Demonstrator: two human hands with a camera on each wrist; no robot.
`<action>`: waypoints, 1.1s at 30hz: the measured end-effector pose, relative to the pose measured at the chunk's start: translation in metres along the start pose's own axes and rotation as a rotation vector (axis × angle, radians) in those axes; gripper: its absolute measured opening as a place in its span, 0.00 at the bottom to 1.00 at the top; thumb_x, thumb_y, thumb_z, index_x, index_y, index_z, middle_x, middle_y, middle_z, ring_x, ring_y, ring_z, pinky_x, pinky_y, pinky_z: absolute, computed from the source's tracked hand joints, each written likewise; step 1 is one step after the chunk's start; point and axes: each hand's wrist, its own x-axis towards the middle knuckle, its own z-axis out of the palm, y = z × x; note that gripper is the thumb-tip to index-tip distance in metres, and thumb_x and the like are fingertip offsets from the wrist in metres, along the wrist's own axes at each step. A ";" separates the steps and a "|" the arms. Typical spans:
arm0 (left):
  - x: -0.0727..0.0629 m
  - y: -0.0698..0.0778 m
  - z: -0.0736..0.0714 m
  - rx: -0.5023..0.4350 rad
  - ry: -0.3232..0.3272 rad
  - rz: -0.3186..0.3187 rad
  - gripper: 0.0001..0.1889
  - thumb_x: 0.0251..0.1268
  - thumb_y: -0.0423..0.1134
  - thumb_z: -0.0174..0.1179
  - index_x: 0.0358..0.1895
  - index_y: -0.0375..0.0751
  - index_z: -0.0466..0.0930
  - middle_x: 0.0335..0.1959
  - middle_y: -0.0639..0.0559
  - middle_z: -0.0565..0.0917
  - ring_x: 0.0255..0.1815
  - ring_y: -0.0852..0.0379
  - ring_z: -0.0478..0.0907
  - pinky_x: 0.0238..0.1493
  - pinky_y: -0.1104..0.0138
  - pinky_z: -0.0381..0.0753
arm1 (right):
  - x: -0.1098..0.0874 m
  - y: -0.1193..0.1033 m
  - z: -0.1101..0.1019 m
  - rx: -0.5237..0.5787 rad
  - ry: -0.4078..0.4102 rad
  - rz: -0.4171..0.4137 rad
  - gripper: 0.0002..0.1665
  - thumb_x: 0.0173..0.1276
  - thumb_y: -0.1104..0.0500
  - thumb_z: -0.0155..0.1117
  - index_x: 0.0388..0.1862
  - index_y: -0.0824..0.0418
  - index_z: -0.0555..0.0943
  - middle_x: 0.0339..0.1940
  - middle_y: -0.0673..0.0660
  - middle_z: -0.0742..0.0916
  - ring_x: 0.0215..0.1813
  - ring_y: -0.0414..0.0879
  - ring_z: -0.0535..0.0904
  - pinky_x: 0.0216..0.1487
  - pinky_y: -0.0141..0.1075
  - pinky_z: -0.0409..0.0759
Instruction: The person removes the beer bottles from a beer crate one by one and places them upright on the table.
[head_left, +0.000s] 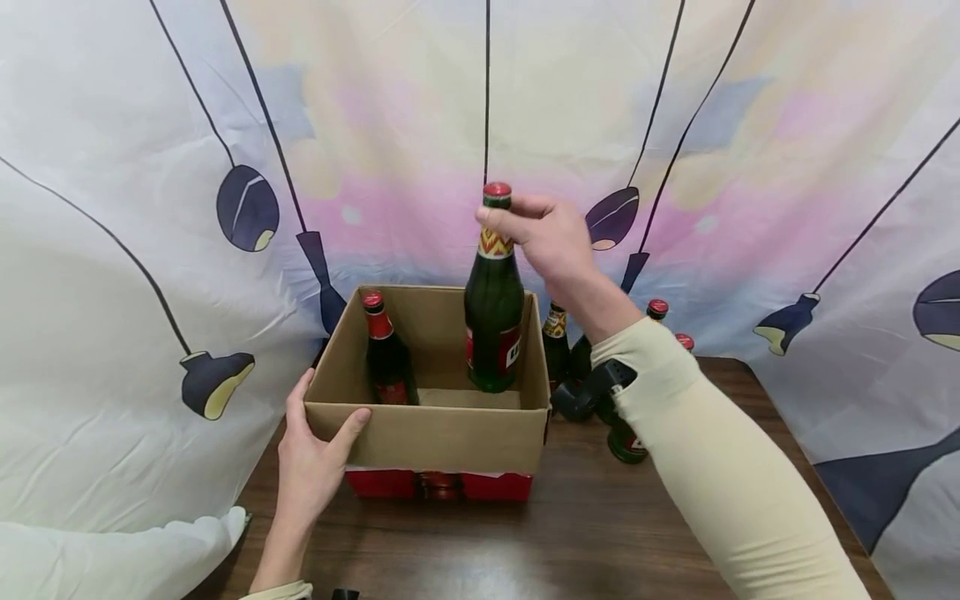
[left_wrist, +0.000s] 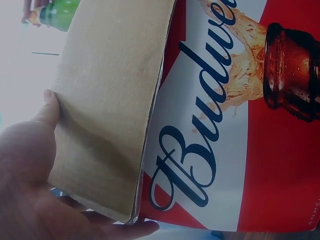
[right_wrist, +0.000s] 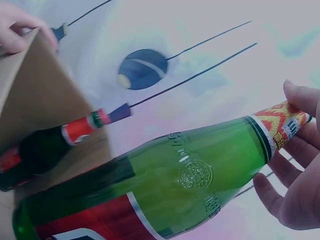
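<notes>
My right hand (head_left: 551, 242) grips a green glass bottle (head_left: 493, 325) by its neck, just under the red cap. The bottle hangs upright above the right part of an open cardboard box (head_left: 442, 437), its base below the box's rim level. A darker bottle (head_left: 390, 367) with a red neck label stands in the box's left side. My left hand (head_left: 318, 458) holds the box's near left corner, thumb on the front flap and fingers along the side. In the left wrist view, the box's lower part carries a red and white Budweiser print (left_wrist: 200, 115).
Several more bottles stand on the table right of the box, partly behind my right forearm; one is a green bottle (head_left: 628, 442). The brown wooden table (head_left: 600, 533) ends near a patterned cloth backdrop (head_left: 420, 125) behind and at both sides.
</notes>
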 end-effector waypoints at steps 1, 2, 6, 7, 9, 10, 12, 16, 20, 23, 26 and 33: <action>0.000 0.000 0.000 -0.001 0.000 0.001 0.51 0.70 0.48 0.71 0.87 0.56 0.46 0.75 0.35 0.69 0.68 0.36 0.71 0.60 0.37 0.76 | 0.001 -0.006 -0.004 0.008 0.006 -0.013 0.23 0.67 0.52 0.79 0.59 0.57 0.90 0.52 0.55 0.92 0.63 0.44 0.79 0.73 0.45 0.70; 0.001 0.000 0.001 -0.002 -0.002 0.003 0.51 0.70 0.48 0.71 0.87 0.56 0.46 0.75 0.35 0.69 0.68 0.36 0.70 0.60 0.37 0.76 | 0.002 -0.013 -0.008 0.023 0.014 -0.026 0.23 0.67 0.53 0.79 0.58 0.58 0.90 0.51 0.55 0.92 0.61 0.44 0.79 0.72 0.44 0.72; 0.002 0.001 0.003 -0.011 -0.012 0.002 0.51 0.71 0.49 0.71 0.87 0.58 0.45 0.75 0.35 0.68 0.68 0.36 0.70 0.60 0.37 0.76 | 0.005 -0.039 -0.025 0.111 0.041 -0.061 0.20 0.66 0.56 0.80 0.55 0.60 0.91 0.46 0.54 0.91 0.56 0.46 0.81 0.65 0.42 0.75; 0.003 0.001 0.003 -0.008 -0.010 0.001 0.51 0.70 0.49 0.71 0.87 0.58 0.46 0.75 0.36 0.68 0.68 0.37 0.70 0.60 0.38 0.77 | 0.005 -0.046 -0.030 0.131 0.047 -0.072 0.19 0.66 0.56 0.80 0.54 0.61 0.91 0.45 0.54 0.90 0.55 0.46 0.80 0.64 0.41 0.76; 0.003 0.001 0.003 -0.007 -0.002 -0.003 0.51 0.70 0.49 0.71 0.87 0.58 0.46 0.75 0.36 0.69 0.68 0.37 0.71 0.60 0.39 0.76 | 0.006 -0.057 -0.038 0.175 0.062 -0.091 0.17 0.65 0.58 0.80 0.51 0.62 0.92 0.44 0.54 0.89 0.54 0.46 0.80 0.61 0.41 0.76; 0.003 0.001 0.003 -0.006 0.003 -0.004 0.51 0.69 0.49 0.72 0.87 0.58 0.47 0.75 0.36 0.69 0.68 0.38 0.71 0.60 0.40 0.76 | 0.006 -0.061 -0.042 0.192 0.070 -0.107 0.16 0.65 0.58 0.80 0.50 0.62 0.92 0.44 0.54 0.89 0.53 0.46 0.80 0.60 0.41 0.76; 0.003 0.001 0.002 0.000 0.013 -0.006 0.51 0.69 0.49 0.72 0.87 0.57 0.47 0.75 0.36 0.70 0.68 0.38 0.71 0.59 0.42 0.75 | 0.004 -0.067 -0.051 0.222 0.083 -0.142 0.14 0.65 0.60 0.80 0.48 0.63 0.93 0.45 0.55 0.88 0.51 0.47 0.79 0.56 0.41 0.77; 0.003 0.000 0.000 -0.002 0.014 -0.005 0.51 0.69 0.48 0.72 0.87 0.58 0.47 0.75 0.35 0.69 0.68 0.38 0.71 0.58 0.43 0.74 | 0.002 -0.070 -0.070 0.254 0.129 -0.200 0.11 0.62 0.63 0.81 0.43 0.64 0.93 0.43 0.55 0.89 0.49 0.47 0.79 0.49 0.39 0.78; 0.003 -0.001 0.000 -0.001 0.027 -0.007 0.51 0.68 0.49 0.73 0.87 0.60 0.48 0.75 0.36 0.70 0.68 0.39 0.71 0.58 0.46 0.72 | -0.002 -0.064 -0.087 0.234 0.168 -0.194 0.12 0.60 0.62 0.83 0.42 0.63 0.94 0.43 0.55 0.88 0.49 0.47 0.78 0.47 0.38 0.78; 0.004 -0.001 0.000 0.008 0.041 -0.006 0.51 0.68 0.49 0.73 0.87 0.61 0.49 0.75 0.36 0.71 0.67 0.40 0.71 0.58 0.48 0.71 | -0.009 -0.051 -0.096 0.208 0.182 -0.160 0.15 0.59 0.61 0.84 0.45 0.63 0.93 0.45 0.56 0.89 0.50 0.47 0.79 0.47 0.35 0.79; 0.004 -0.001 -0.001 0.009 0.047 -0.004 0.51 0.68 0.49 0.73 0.87 0.60 0.49 0.75 0.37 0.71 0.67 0.40 0.71 0.58 0.50 0.70 | -0.017 -0.029 -0.106 0.192 0.197 -0.136 0.16 0.60 0.61 0.84 0.47 0.63 0.93 0.47 0.55 0.89 0.51 0.47 0.79 0.45 0.33 0.81; 0.002 -0.001 -0.005 0.015 0.054 -0.006 0.50 0.68 0.48 0.73 0.87 0.61 0.49 0.75 0.36 0.71 0.68 0.40 0.71 0.56 0.55 0.69 | -0.038 0.030 -0.118 0.011 0.205 0.027 0.19 0.63 0.54 0.82 0.53 0.55 0.93 0.45 0.44 0.91 0.57 0.44 0.76 0.52 0.33 0.77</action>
